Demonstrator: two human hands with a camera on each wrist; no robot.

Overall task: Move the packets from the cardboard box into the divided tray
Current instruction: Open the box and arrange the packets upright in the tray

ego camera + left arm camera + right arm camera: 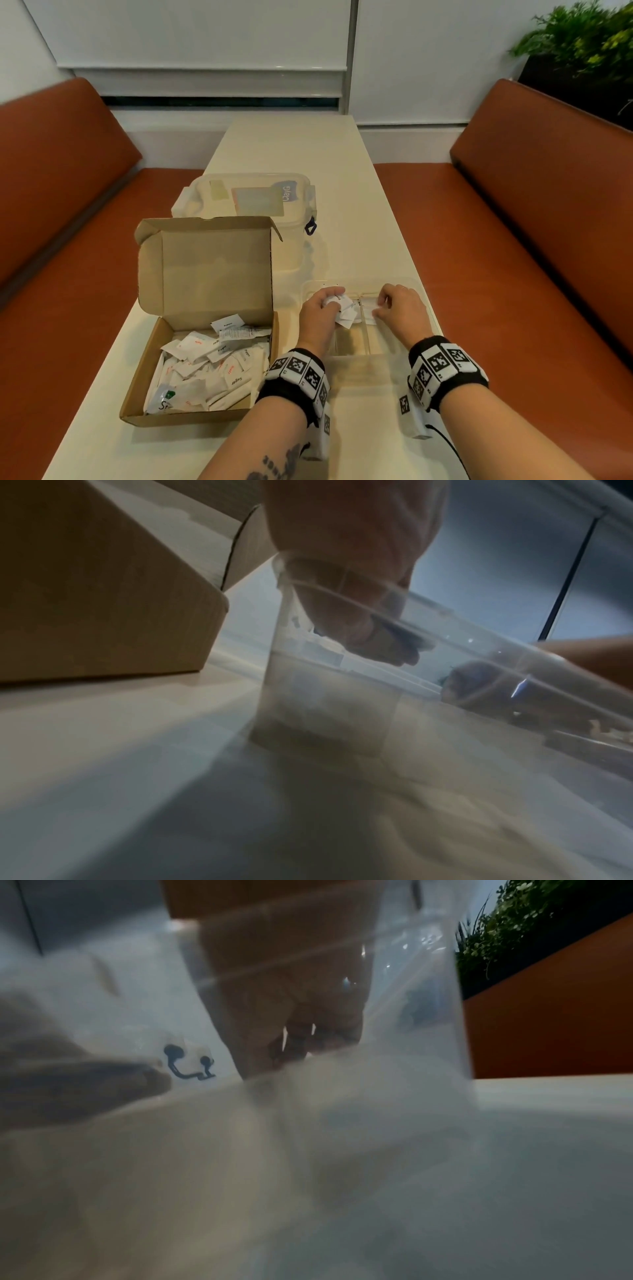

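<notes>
our left hand [317,317] curls around a bunch of white packets [344,306] over the left compartment of the clear divided tray [368,346]; our right hand [402,310] pinches one packet [368,310] in the next compartment. more packets fill the open cardboard box [144,373] just left of the tray

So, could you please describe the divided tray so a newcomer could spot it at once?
On the long cream table, look right of the open cardboard box, nearest the person. The divided tray is the low, clear, lidless one under both hands, unlike the taller lidded container behind the box.
</notes>
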